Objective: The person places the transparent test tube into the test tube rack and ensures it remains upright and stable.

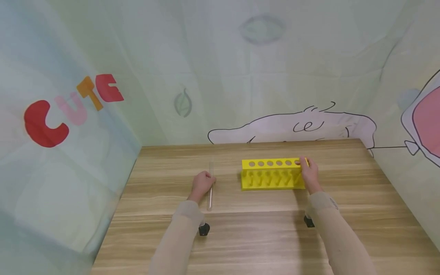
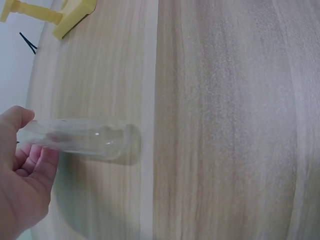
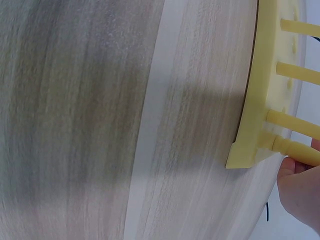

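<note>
A clear glass test tube (image 1: 210,200) lies lengthwise in my left hand (image 1: 202,183), pinched between thumb and fingers. Its rounded end points toward me, close over the table; in the left wrist view the tube (image 2: 95,137) extends past the fingertips. To its right stands a yellow test tube rack (image 1: 271,188), with a row of round holes on top and pegs below. My right hand (image 1: 310,175) grips the rack's right end, thumb on top. In the right wrist view, fingers (image 3: 286,170) curl near the rack's end post, partly cut off by the frame edge.
The wood-grain table (image 1: 254,240) runs back to a printed cloth (image 1: 220,76) hung behind and at the sides. Small black wrist devices (image 1: 204,229) sit under both sleeves.
</note>
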### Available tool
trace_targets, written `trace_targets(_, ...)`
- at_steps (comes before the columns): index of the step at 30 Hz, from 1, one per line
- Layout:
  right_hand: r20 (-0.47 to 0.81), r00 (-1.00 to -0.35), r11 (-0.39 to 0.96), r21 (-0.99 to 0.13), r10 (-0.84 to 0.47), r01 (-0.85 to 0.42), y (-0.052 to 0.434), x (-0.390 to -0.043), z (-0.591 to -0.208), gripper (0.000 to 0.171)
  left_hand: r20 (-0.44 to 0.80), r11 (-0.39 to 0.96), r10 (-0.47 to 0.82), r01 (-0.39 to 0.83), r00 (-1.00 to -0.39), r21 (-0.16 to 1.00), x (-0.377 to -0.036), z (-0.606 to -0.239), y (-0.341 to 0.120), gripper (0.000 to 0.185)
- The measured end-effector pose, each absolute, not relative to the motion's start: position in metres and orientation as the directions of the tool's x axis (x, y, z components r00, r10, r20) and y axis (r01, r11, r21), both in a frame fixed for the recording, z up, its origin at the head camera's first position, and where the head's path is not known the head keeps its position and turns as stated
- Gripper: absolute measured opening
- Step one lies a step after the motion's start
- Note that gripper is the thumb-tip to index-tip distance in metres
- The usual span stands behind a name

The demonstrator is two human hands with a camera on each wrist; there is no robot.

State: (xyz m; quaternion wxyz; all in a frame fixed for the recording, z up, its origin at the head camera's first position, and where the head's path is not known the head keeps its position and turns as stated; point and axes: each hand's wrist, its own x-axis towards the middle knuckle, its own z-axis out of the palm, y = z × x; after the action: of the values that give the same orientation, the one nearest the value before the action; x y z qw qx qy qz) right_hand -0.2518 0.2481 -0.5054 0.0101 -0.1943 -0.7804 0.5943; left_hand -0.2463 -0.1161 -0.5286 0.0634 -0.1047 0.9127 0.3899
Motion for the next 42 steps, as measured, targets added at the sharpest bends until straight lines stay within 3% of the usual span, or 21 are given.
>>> trace_targets(7,-0.216,-0.925,0.227,-0.929,0.312,0.294,0.2481,-0.2507,-0.5046,0.061,-0.178,0.639,-0.121,-0.214,-0.977,0.739,-0.2456,-0.5260,-0.1152,0.017)
trace_targets(18,-0.205,-0.926,0.213,-0.936,0.317,0.280,0.2476,-0.2515,-0.5034,0.049,-0.158,0.611,-0.116,-0.195,-0.981,0.767,-0.2457,-0.5241,-0.1168,0.018)
trace_targets(34,-0.210,-0.930,0.238,-0.928,0.302,0.287,0.2480,-0.2496,-0.5036,0.059,-0.157,0.598,-0.122,-0.199,-0.980,0.777,-0.2440,-0.5211,-0.1185,0.021)
trace_targets(42,-0.159,-0.935,0.224,-0.945,0.317,0.237,0.2464,-0.2485,-0.5049,0.053,-0.174,0.597,-0.130,-0.218,-0.976,0.772,-0.2463,-0.5199,-0.1174,0.024)
